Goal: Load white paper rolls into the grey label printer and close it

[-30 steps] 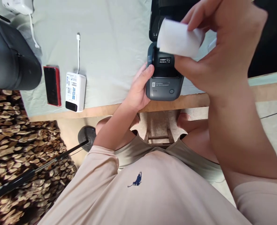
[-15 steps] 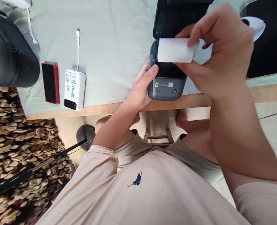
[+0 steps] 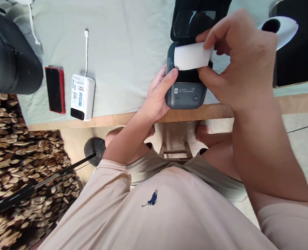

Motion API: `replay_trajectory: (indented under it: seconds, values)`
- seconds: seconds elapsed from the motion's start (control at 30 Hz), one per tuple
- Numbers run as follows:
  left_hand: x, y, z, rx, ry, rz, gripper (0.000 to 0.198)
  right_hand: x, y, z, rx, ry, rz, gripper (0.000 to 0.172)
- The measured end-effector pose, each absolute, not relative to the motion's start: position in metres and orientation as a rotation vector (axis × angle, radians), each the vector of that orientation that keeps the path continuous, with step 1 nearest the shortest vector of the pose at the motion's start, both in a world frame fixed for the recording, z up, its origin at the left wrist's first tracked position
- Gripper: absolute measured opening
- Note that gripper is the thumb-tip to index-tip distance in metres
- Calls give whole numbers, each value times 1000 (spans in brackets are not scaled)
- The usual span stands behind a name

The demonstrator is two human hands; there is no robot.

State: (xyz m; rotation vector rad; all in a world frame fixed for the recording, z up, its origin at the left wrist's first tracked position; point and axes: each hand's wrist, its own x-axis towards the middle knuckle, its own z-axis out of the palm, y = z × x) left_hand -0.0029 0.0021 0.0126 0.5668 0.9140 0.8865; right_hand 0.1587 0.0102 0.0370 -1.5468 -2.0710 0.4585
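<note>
A small dark label printer [image 3: 186, 96] sits at the table's front edge with its lid [image 3: 190, 22] raised. My left hand [image 3: 160, 92] grips the printer's left side, thumb on its rim. Between the thumb and fingers of my right hand [image 3: 237, 62] is a white paper roll [image 3: 191, 57], held over the printer's open compartment. The roll's left end lies close to the compartment's left wall; whether it rests inside I cannot tell. My right fingers cover its right end.
A red-cased phone [image 3: 55, 90] and a white power bank [image 3: 82, 97] with a short cable lie on the left. Behind them stands a black bag [image 3: 11, 55]. At right, a white object with a dark round opening [image 3: 284, 31] rests by a black flat panel [image 3: 299, 59].
My right hand has moved slightly left with the paper roll, bringing it closer to the compartment's left wall. My left hand keeps its grip on the printer.
</note>
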Motion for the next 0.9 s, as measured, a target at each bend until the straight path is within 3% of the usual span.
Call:
replay_trajectory:
  seconds: [0.33,0.9]
  values:
    - [-2,0,9,613,849,924,24,151,6,53,-1823,-2086,305,33]
    - [-3,-1,11,677,811,941,19,144,8,51,-1971,-2039,453,39]
